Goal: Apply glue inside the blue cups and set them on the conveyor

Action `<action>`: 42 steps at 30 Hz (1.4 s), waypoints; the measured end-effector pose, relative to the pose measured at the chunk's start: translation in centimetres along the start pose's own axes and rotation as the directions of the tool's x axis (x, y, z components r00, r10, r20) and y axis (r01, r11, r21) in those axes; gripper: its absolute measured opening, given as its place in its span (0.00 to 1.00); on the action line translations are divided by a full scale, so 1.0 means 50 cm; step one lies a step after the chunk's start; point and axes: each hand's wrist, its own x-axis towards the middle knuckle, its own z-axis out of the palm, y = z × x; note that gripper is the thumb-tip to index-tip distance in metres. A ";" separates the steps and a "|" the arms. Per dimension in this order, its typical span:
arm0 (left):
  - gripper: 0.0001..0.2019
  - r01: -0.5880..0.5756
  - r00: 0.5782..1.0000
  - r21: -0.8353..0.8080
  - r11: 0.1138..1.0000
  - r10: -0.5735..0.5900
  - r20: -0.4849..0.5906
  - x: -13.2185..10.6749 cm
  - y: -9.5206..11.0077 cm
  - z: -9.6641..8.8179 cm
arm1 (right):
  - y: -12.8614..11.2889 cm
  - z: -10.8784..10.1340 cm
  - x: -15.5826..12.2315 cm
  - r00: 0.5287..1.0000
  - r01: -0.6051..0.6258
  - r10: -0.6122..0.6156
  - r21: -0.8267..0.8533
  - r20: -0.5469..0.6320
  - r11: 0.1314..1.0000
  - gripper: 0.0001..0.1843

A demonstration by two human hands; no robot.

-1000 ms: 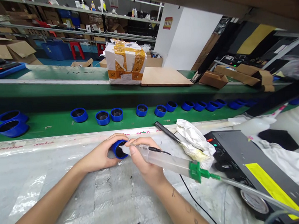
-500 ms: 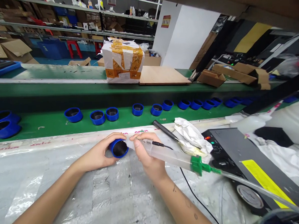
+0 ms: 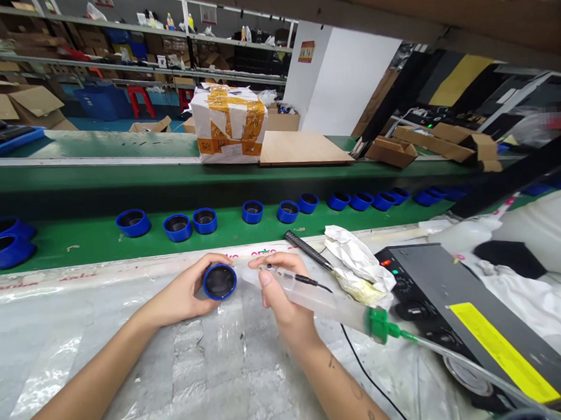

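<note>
My left hand (image 3: 184,295) is wrapped round a small blue cap (image 3: 219,281), tilted so its dark inside faces me, just above the plastic-covered bench (image 3: 129,368). My right hand (image 3: 279,291) grips a clear dispensing syringe (image 3: 323,303) with a green end fitting (image 3: 379,324). The syringe tip points left and sits a short way to the right of the cap, apart from it. A thin black cable runs along the syringe and down past my right forearm.
A row of several blue caps (image 3: 206,219) stands on the green conveyor belt (image 3: 75,242) beyond the bench. A black pen-like tool (image 3: 306,249) and crumpled white cloth (image 3: 353,259) lie right of my hands. A black controller box (image 3: 455,313) sits at right. A taped parcel (image 3: 229,122) rests behind.
The syringe tip has drawn back to the right, out of the cap's opening. My left hand has turned the cap so its opening faces me more squarely.
</note>
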 end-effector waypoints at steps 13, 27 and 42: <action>0.29 0.031 0.999 -0.031 0.999 -0.030 0.021 -0.001 0.003 -0.008 | 0.010 -0.020 -0.003 0.998 -0.036 0.037 0.018 -0.058 0.999 0.04; 0.23 0.042 0.985 0.421 0.906 0.032 -0.167 -0.015 0.014 -0.102 | 0.017 -0.023 -0.004 0.994 -0.040 0.038 -0.017 -0.104 0.999 0.04; 0.33 0.559 0.054 -0.050 0.828 -0.096 -0.994 -0.087 -0.072 -0.306 | 0.008 -0.025 -0.001 0.991 -0.066 0.061 -0.037 -0.119 0.997 0.04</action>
